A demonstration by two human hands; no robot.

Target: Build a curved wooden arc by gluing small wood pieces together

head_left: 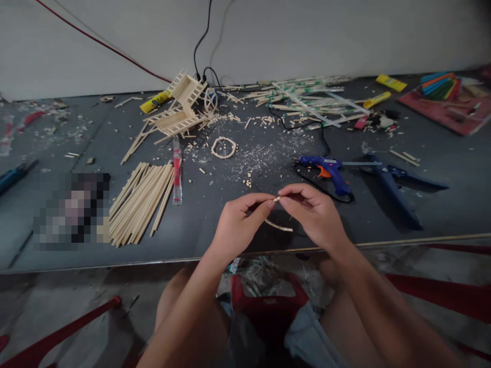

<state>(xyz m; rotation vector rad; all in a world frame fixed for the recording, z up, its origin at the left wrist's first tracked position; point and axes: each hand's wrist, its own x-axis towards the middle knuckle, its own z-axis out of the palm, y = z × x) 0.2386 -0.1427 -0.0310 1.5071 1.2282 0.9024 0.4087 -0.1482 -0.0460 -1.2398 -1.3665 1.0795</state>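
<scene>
My left hand (241, 220) and my right hand (312, 212) meet above the table's front part, fingertips pinched together. Between them is a small pale piece of wood (276, 199), mostly covered by the fingers. Just below, a curved strip of short pale wooden pieces (282, 227) shows; its left end is hidden by my left hand, and I cannot tell whether it joins the pinched piece. Farther back lies a ring of small wooden pieces (213, 149). To the right of my hands rests a blue glue gun (333, 171) with an orange trigger and a clear glue stick in its back.
Left are a bundle of round wooden sticks (141, 204) and a small wooden cart model (178, 120). A blue cutter tool (399, 197) lies right. Behind are wrapped sticks (303, 99), yellow tubes (391, 82) and a red board (433, 110). Wood bits and glue strands litter the dark table (215, 220).
</scene>
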